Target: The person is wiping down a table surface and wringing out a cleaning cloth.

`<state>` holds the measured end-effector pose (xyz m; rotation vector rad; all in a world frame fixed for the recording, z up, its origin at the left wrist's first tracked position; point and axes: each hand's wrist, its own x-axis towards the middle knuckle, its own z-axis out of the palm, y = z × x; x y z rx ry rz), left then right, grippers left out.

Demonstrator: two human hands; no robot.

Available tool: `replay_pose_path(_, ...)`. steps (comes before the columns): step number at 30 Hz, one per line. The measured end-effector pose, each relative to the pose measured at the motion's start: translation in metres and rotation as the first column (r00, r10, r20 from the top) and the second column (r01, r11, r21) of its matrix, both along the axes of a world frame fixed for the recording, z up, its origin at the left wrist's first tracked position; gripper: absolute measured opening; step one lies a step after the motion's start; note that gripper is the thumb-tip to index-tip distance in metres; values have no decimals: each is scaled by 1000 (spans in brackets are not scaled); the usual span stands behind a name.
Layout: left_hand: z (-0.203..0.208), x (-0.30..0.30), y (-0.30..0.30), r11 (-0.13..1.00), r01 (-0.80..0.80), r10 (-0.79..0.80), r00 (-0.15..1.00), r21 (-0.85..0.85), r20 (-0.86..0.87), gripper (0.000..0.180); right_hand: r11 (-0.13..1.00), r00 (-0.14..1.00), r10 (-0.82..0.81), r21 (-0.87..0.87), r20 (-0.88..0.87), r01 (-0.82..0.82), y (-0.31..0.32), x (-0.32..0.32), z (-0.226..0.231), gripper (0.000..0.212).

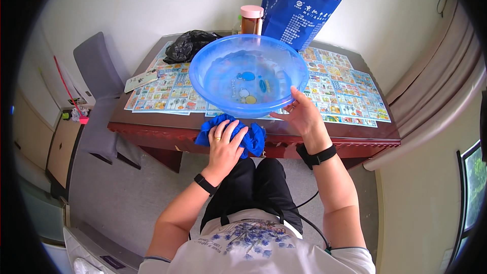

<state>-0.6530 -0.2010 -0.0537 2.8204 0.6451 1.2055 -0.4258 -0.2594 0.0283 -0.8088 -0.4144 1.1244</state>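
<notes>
A large translucent blue plastic basin (223, 89) stands at the near middle of the table, tilted toward me so its inside shows, with small cartoon prints on its bottom. My right hand (302, 114) grips its right near rim, thumb on top and fingers below. My left hand (227, 142) is curled over a crumpled blue cloth (257, 139) at the table's front edge, just below the basin. The fingertips press into the cloth; the palm's underside is hidden.
Printed sheets (350, 89) cover the dark red table (152, 124). Behind the basin are a black plastic bag (190, 45), a pink-lidded jar (251, 20) and a blue shopping bag (299, 10). A booklet (141, 80) lies left, near a grey chair (99, 71).
</notes>
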Motion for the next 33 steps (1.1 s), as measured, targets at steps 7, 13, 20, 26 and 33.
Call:
replay_pose_path(7, 3, 4, -3, 999, -33, 33, 999, -24, 9, 54, 1000, 999, 8, 29, -44, -7, -14, 15, 3, 33)
replay_pose_path(13, 2, 4, -2, 1000, -22, 22, 1000, -12, 3, 53, 998, 992, -52, 32, -117, 56, -41, 34, 2, 41)
replay_pose_path(20, 2, 4, -2, 1000, -31, 31, 1000, 2, 1, 53, 987, 978, -71, 126, -198, 97, -83, 65, -4, 42)
replay_pose_path(26, 4, 5, -4, 999, -39, 38, 999, -32, -12, 51, 963, 950, -240, 73, -201, 259, -128, 88, 7, 46)
replay_pose_path(33, 7, 3, -4, 999, -42, 41, 998, -34, -41, 51, 888, 864, -449, -6, -227, 459, -159, 135, 4, 44)
